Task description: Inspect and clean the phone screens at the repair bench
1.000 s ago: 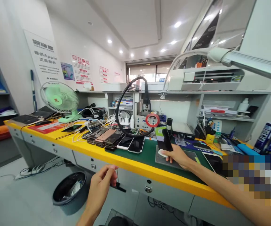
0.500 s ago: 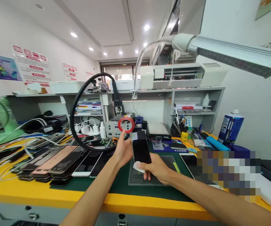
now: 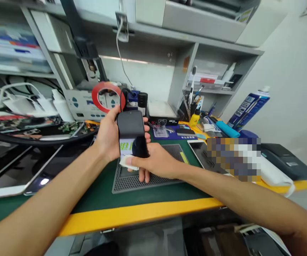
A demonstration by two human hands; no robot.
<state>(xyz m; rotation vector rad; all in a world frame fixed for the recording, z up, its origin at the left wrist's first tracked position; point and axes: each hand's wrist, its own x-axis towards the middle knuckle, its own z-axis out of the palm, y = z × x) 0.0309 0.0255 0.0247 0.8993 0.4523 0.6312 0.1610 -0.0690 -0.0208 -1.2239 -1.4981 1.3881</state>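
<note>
A black smartphone (image 3: 132, 124) is held upright in front of me, its dark glossy screen reflecting green lettering. My left hand (image 3: 108, 138) grips it from the left side, with fingertips showing past its right edge. At the phone's lower end, my right hand (image 3: 156, 161) pinches a small white wipe (image 3: 128, 161), the thumb pressing it against the screen. Some of the right fingers curl underneath, and the back of the phone is hidden. Below both hands lies a grey ridged work mat (image 3: 166, 177) on a dark green surface.
A red tape roll (image 3: 108, 83) stands behind my left hand. Tablets (image 3: 44, 174) and a black cable (image 3: 49, 143) lie left. To the right are another tablet (image 3: 209, 156), a yellow bottle (image 3: 195, 118) and a blue spray can (image 3: 248, 108). Grey shelving (image 3: 181, 67) rises behind.
My view has tilted down and moved nearer the bench. The left hand now wraps around the phone, its fingertips showing on the far side. The right hand still holds the wipe at the lower end.
</note>
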